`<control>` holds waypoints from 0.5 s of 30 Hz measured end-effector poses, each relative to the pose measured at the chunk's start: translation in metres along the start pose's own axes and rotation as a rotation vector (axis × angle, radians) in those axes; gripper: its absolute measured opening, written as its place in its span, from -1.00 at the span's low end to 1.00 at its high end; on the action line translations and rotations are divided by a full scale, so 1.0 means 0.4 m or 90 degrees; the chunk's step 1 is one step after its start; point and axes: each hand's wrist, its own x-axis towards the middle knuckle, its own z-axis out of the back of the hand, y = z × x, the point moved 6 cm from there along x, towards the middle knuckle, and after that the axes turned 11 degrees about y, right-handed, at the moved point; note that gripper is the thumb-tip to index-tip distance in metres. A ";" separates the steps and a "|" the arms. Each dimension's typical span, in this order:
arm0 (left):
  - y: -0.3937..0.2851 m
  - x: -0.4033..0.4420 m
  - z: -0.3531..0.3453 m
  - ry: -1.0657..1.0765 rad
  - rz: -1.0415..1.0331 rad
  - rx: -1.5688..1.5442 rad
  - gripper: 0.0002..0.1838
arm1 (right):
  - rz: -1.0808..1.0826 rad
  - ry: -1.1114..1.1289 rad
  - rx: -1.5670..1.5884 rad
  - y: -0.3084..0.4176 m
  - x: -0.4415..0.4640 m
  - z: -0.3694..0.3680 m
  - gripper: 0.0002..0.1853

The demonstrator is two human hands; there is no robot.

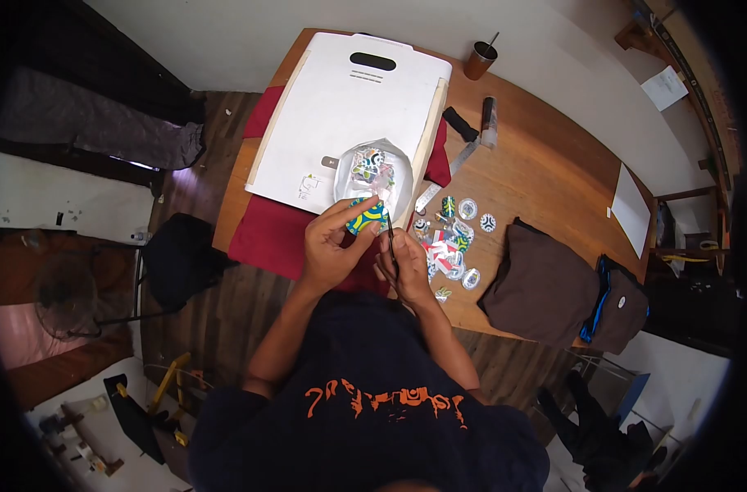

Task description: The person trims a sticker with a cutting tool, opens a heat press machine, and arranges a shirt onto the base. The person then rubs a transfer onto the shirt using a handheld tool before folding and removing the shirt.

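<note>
one patterned piece is being pinched between the thumb and fingers of your left hand, at the near rim of a white bowl; your right hand is gripping a slender dark tool by the piece's right edge. the bowl is resting on a white board; loose cutouts are lying rightward on the wooden table.

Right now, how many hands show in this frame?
2: the left hand, holding a blue-green patterned piece, and the right hand, beside it, holding a slim dark tool. Some fingers are partly hidden.
</note>
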 end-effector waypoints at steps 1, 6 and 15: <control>0.002 0.000 0.001 0.003 0.001 -0.005 -0.58 | 0.000 -0.001 0.000 0.000 0.000 0.000 -0.57; -0.002 0.003 0.000 -0.007 -0.009 -0.005 -0.58 | 0.001 0.000 0.001 -0.002 -0.001 0.001 -0.57; -0.009 0.006 0.000 -0.005 -0.015 0.006 -0.58 | 0.007 0.002 -0.009 0.000 0.001 0.002 -0.57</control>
